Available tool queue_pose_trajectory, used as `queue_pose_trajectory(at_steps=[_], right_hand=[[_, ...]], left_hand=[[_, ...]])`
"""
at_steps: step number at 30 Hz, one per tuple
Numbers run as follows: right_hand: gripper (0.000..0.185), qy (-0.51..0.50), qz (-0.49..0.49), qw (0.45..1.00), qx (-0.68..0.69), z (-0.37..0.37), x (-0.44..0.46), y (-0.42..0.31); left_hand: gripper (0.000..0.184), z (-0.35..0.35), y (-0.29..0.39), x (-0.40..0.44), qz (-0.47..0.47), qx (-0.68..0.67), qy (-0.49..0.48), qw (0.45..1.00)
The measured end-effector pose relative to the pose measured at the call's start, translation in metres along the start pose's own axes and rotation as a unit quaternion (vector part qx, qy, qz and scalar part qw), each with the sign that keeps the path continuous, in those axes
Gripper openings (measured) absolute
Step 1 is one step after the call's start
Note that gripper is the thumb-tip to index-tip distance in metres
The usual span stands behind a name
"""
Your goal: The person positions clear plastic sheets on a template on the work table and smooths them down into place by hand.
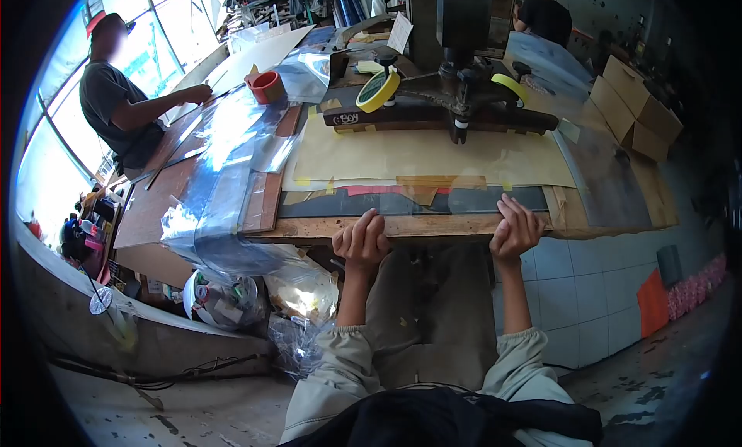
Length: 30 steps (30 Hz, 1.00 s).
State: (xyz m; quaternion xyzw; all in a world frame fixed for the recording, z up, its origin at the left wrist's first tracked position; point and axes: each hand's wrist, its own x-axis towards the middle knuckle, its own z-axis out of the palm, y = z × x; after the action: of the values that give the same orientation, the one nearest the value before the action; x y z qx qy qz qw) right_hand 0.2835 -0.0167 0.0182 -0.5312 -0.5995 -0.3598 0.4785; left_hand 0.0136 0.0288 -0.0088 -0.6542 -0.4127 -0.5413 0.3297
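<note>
My left hand [362, 238] is at the table's front edge, its fingers curled into a pinch. To the right, my right hand [516, 229] is raised at the same edge with its fingers bent together. Faint see-through patches show near both hands, but what they hold is too unclear to name. Beyond them lie a dark strip [309, 205] with red and brown tape pieces [421, 192] and a wide cream sheet [433, 155]. A dark press bar [371, 119] stands over the sheet's far side, with a yellow tape roll [378, 90] on it.
Clear plastic sheets [224, 168] and a red tape roll [267, 87] lie at the left. A cardboard box [635, 110] is at the right. One person [116, 99] works at the left side; another [545, 15] is at the back right.
</note>
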Motion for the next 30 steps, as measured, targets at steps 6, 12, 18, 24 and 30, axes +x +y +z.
queue_pose_trajectory(at_steps=[6, 12, 18, 24, 30], right_hand=[[0.042, 0.032, -0.016, 0.999, -0.007, 0.005, -0.003, 0.002], [0.040, 0.045, -0.021, 0.999, -0.010, 0.007, -0.005, 0.003], [0.036, 0.043, -0.012, 0.999, -0.010, 0.005, -0.003, 0.001], [0.034, 0.043, -0.013, 0.999, -0.011, 0.005, -0.003, 0.001], [0.033, 0.046, -0.010, 0.999, -0.011, 0.006, -0.003, 0.000]], left_hand=[[0.045, 0.008, -0.005, -0.008, 0.031, 0.048, 0.030, 0.998], [0.050, 0.008, -0.008, -0.016, 0.057, 0.044, 0.025, 0.997], [0.049, 0.011, -0.007, -0.019, 0.049, 0.041, 0.024, 0.998], [0.049, 0.012, -0.009, -0.021, 0.056, 0.045, 0.029, 0.997], [0.048, 0.012, -0.009, -0.020, 0.057, 0.047, 0.029, 0.997]])
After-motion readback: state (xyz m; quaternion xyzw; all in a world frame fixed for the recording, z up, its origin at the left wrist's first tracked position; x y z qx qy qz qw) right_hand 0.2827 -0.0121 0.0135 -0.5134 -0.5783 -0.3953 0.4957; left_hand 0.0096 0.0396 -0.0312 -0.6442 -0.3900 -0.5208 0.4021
